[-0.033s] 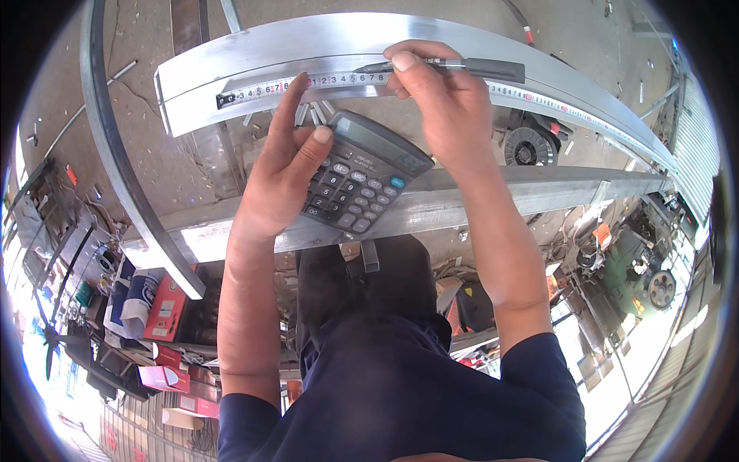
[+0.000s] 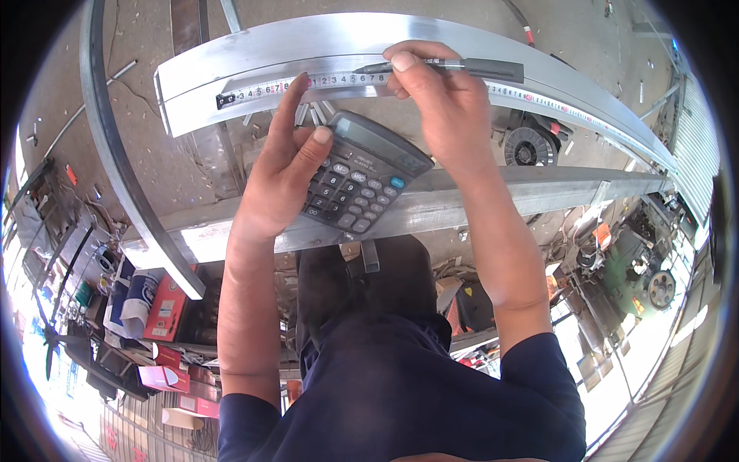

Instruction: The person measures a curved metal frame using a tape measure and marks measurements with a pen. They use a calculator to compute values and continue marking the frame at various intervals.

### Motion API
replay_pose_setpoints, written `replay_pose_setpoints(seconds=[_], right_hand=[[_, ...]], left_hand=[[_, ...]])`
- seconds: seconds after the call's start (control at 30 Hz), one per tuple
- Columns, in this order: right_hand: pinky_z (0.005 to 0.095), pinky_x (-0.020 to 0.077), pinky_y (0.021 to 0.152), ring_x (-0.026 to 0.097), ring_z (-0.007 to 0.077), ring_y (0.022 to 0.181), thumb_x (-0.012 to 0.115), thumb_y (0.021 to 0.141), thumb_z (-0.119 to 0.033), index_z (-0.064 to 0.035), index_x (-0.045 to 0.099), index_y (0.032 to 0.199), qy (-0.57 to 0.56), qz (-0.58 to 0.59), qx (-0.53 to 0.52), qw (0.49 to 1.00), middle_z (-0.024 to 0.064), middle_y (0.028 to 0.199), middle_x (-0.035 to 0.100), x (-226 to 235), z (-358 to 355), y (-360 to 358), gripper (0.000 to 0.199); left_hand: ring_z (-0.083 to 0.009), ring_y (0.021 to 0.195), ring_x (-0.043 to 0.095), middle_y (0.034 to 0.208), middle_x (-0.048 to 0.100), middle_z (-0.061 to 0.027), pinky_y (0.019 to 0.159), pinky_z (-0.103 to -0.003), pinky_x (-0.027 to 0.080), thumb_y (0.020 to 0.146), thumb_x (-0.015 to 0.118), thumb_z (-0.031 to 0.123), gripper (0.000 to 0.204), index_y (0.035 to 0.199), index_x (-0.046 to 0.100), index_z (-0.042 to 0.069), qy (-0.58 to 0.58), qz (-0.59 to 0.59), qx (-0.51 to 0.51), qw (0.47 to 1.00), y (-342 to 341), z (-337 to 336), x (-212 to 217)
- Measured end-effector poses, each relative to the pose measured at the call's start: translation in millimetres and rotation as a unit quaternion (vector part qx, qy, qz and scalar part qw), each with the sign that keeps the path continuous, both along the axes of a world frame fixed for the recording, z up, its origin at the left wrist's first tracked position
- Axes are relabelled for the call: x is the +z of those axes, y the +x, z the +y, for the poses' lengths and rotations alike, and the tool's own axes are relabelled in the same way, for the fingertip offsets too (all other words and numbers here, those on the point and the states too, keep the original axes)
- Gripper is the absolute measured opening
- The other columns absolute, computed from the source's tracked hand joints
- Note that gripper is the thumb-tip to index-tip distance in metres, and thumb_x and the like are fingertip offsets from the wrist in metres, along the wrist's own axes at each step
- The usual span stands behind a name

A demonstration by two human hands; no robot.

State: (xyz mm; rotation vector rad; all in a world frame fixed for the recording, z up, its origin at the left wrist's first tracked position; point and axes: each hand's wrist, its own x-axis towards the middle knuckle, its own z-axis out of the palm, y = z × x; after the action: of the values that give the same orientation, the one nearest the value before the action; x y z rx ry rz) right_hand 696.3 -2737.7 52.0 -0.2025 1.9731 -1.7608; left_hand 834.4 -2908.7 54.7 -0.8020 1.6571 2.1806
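Note:
My left hand (image 2: pixel 279 179) grips a dark grey calculator (image 2: pixel 360 173), thumb on its left edge. Its index finger stretches out and touches a tape measure (image 2: pixel 335 81). The tape lies along a long silver metal profile (image 2: pixel 254 61), its hooked end near the profile's left end. Pinched between the fingers of my right hand (image 2: pixel 443 96) is a black marker pen (image 2: pixel 493 70). The pen points left, its tip just at the tape's upper edge. My right fingers cover a short stretch of the tape.
A grey metal beam (image 2: pixel 500 202) runs across in front of me. An upright-looking metal bar (image 2: pixel 127 169) crosses it at the left. Beyond lies a wire spool (image 2: pixel 530 146) on the floor. Red boxes (image 2: pixel 165 314) and tools crowd the lower left. A wheel (image 2: pixel 661 289) is at the right.

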Motion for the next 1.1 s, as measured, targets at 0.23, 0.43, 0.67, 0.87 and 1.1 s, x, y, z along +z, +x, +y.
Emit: replay_pose_setpoints(seconds=[0.23,0.43,0.67,0.87,1.1], right_hand=[[0.0247,0.0489,0.069,0.062,0.0077,0.077,0.068,0.104,-0.024,0.0011,0.073,0.108,0.016,0.025,0.007,1.0,0.0022,0.081,0.069,-11,1,0,0.026],[0.026,0.0496,0.07,0.063,0.0086,0.077,0.067,0.104,-0.026,0.0007,0.073,0.109,0.045,0.028,0.001,0.999,0.005,0.084,0.072,-12,1,3,0.028],[0.027,0.0501,0.07,0.066,0.0104,0.077,0.067,0.104,-0.031,0.0021,0.075,0.102,0.04,0.057,-0.009,0.998,0.0057,0.085,0.074,-16,0,2,0.034],[0.0243,0.0461,0.065,0.059,0.0058,0.07,0.068,0.103,-0.029,0.0017,0.076,0.096,0.045,0.026,-0.019,0.998,0.0007,0.08,0.071,-15,0,0,0.032],[0.0207,0.0377,0.056,0.049,0.0005,0.062,0.071,0.103,-0.023,0.0007,0.073,0.106,0.062,0.045,-0.006,0.997,-0.0035,0.068,0.061,-18,-1,2,0.024]], left_hand=[[-0.0119,0.108,0.06,0.109,0.07,-0.0076,0.102,-0.027,0.042,0.11,0.055,0.019,0.072,0.168,0.017,0.004,0.013,0.005,0.005,1.0,3,-1,-9],[-0.0117,0.109,0.06,0.111,0.07,-0.0089,0.102,-0.028,0.043,0.11,0.055,0.018,0.071,0.169,0.017,0.006,0.013,-0.005,-0.008,1.0,7,-6,-15],[-0.0051,0.086,0.054,0.089,0.067,-0.0012,0.084,-0.021,0.043,0.109,0.061,0.023,0.075,0.168,0.018,0.004,-0.015,0.028,0.06,0.998,11,-4,-17],[-0.0047,0.087,0.056,0.087,0.066,-0.0005,0.087,-0.02,0.043,0.11,0.06,0.022,0.075,0.168,0.018,0.004,-0.034,0.027,0.039,0.998,12,-8,-14],[-0.0049,0.09,0.056,0.088,0.067,-0.0006,0.089,-0.02,0.043,0.11,0.059,0.024,0.074,0.168,0.018,0.002,-0.03,0.025,0.037,0.999,9,-9,-14]])
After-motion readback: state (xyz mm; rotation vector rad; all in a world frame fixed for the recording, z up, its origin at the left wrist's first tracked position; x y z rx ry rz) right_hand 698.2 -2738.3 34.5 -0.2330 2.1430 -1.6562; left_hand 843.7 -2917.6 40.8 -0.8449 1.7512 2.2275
